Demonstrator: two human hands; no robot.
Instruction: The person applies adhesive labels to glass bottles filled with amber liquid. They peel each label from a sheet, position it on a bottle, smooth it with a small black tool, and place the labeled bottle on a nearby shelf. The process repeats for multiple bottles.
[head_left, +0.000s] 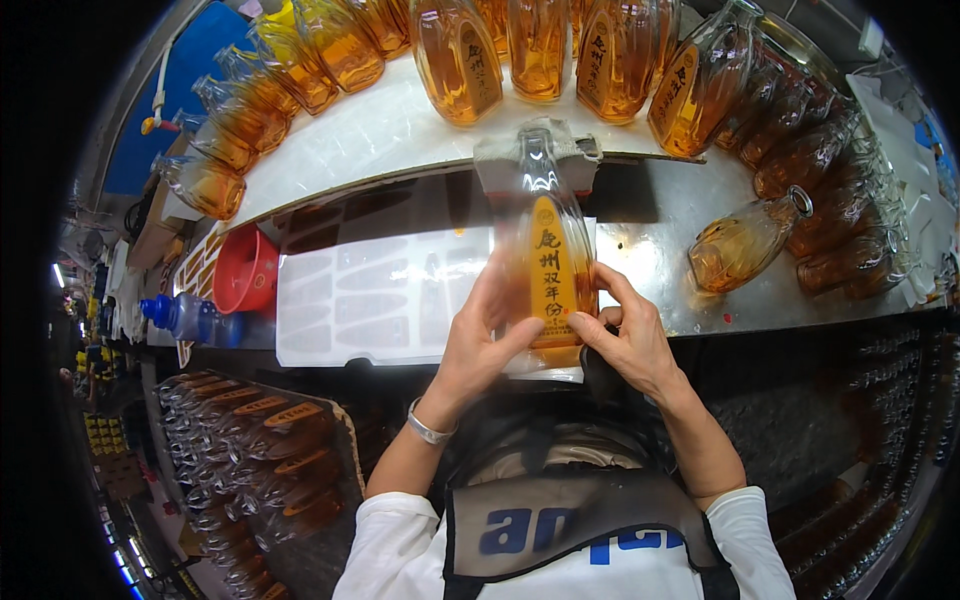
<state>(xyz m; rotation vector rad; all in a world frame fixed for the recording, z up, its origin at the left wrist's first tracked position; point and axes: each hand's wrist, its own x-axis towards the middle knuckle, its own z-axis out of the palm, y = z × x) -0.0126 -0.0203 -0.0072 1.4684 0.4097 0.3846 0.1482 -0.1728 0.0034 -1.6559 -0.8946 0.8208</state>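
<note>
A clear glass bottle (583, 225) of amber liquid is held between my two hands, its base towards me. Its neck lies over a cloth-covered rest (495, 159). On its face is a tall, pointed golden label (549, 255) bearing dark writing. My left hand (480, 341) grips the lower left side, thumb on the label's bottom edge. Opposite it, my right hand (634, 337) holds the right side, with its thumb also near the label's lower end. To the left, beside the bottle, lies a pale sheet (375, 292) with rows of pointed label outlines.
Several filled bottles (457, 67) line a raised white shelf (360, 127). One unlabelled bottle (739, 244) stands on the metal table (645, 281) at right, near more bottles (825, 202). A red plastic bowl (246, 274) and blue spray bottle (195, 319) sit left. Labelled bottles (262, 427) crowd below left.
</note>
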